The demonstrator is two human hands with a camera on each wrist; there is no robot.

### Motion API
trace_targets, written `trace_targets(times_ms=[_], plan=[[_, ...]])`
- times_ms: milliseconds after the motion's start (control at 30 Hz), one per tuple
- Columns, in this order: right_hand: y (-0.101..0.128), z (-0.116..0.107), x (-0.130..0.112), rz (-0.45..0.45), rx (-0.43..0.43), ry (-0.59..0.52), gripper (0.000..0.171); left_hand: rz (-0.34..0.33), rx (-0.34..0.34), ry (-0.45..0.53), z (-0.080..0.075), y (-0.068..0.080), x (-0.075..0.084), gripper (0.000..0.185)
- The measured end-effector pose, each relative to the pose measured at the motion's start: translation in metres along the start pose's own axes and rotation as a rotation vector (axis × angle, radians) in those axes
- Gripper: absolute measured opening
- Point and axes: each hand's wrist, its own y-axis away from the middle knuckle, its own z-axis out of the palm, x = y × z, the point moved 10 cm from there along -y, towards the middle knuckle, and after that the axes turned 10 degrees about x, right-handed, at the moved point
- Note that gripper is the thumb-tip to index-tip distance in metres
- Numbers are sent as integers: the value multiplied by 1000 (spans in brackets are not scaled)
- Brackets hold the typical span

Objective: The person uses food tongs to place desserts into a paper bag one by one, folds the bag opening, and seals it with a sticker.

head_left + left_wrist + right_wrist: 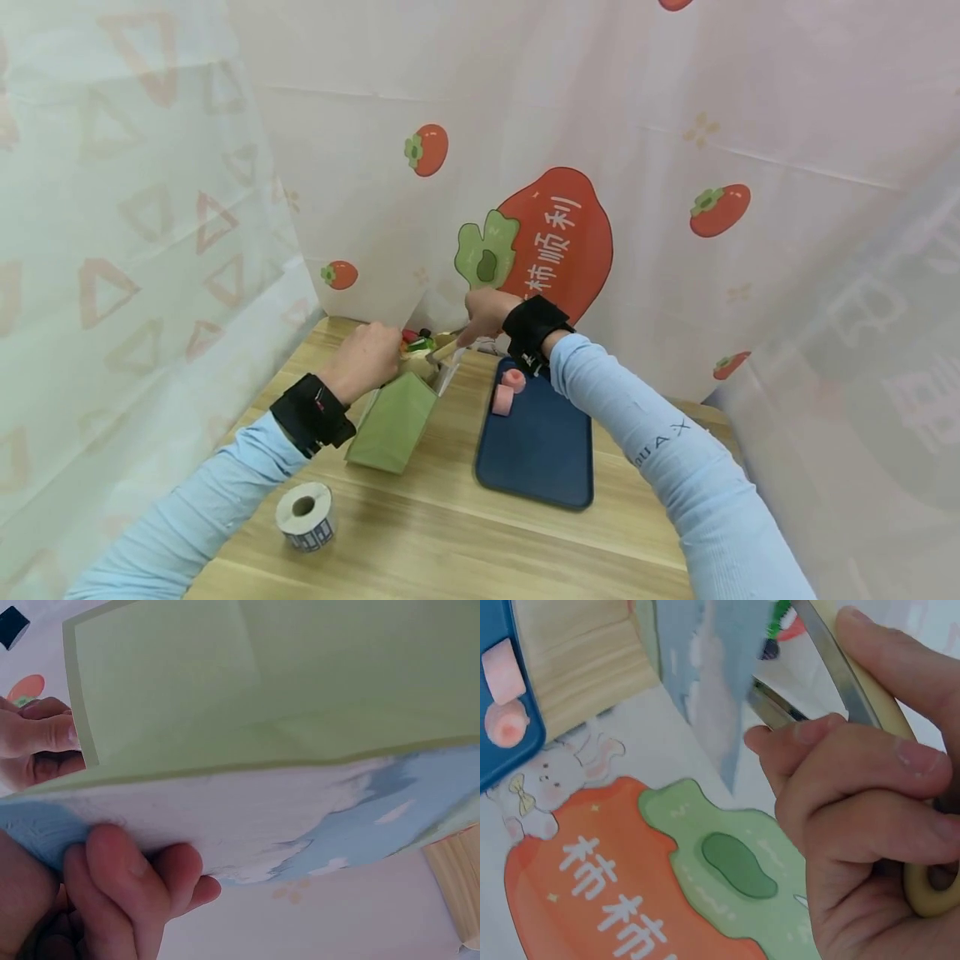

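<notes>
gripping the green bag (393, 425) with left hand (366, 358), clutching tongs (874, 690) in right hand (489, 313); might tip the bag by poking too hard.

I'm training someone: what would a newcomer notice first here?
Likely the big red fruit printed on the backdrop. Then the bag left of centre, which the left hand grips; the right hand holds tongs at its top. Right of it lies the tray with two pink pieces.

Soft, bright head view; dimmer, greyer wrist views.
</notes>
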Motion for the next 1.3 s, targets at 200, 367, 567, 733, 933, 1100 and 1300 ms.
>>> trace_targets(times_ms=[200, 367, 567, 733, 933, 1100, 1300], plan=[[-1, 6, 4, -12, 57, 67, 32, 17, 13, 6, -2, -1, 4, 44], [3, 2, 0, -32, 91, 83, 28, 7, 8, 19, -1, -2, 4, 37], [8, 2, 0, -45, 64, 80, 32, -7, -9, 41, 0, -1, 3, 40], [17, -5, -1, -119, 73, 50, 47, -17, -13, 21, 2, 2, -1, 35], [60, -29, 14, -164, 203, -50, 29, -50, -28, 20, 1, 2, -9, 31], [111, -38, 39, -248, 417, -141, 32, -71, -55, 47, 3, 7, -15, 31], [152, -9, 91, -159, 534, -233, 27, -66, -46, 47, -1, 8, -16, 30]])
